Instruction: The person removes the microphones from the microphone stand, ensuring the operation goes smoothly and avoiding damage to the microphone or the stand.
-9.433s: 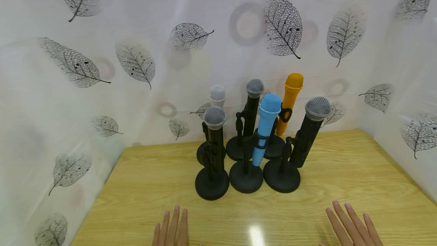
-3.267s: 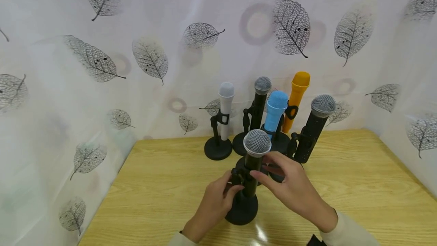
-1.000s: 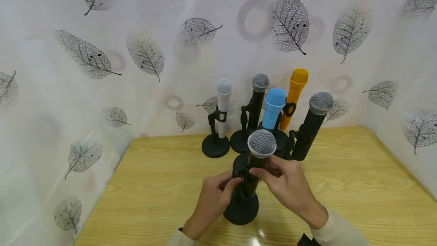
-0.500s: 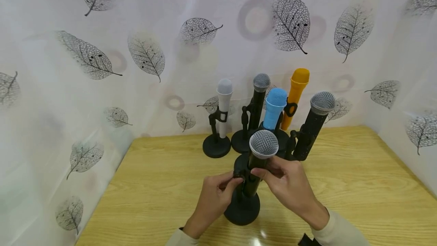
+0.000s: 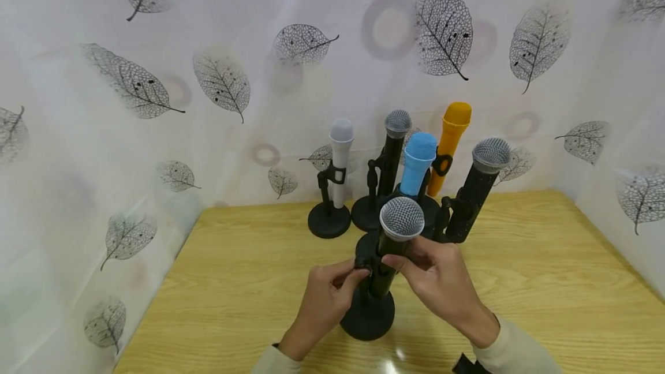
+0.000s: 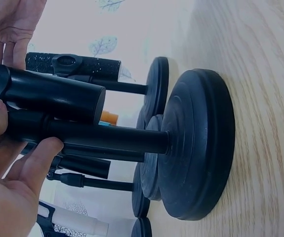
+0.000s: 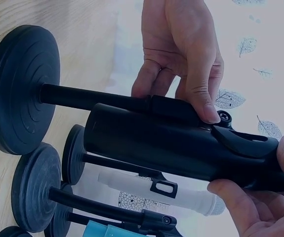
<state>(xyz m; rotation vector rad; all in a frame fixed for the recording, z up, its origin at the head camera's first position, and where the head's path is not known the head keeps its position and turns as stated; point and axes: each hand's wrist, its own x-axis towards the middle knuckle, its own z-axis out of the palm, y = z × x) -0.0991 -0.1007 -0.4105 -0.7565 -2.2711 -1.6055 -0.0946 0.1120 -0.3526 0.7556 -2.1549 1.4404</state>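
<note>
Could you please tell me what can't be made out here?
Head view: lower end of the blue microphone, behind the front black microphone.
Head view: far fingertips of the right grip, behind that microphone.
Left wrist: mesh top of the front black microphone, past the left edge.
Right wrist: most of the blue microphone, past the bottom edge.

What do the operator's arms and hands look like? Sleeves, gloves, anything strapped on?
Left hand and right hand are bare: no gloves, no rings visible. The left sleeve and right sleeve are plain pale cream, reaching the wrists. A dark sliver shows at the left cuff; a black piece beside the right sleeve is too cut off to identify.
</note>
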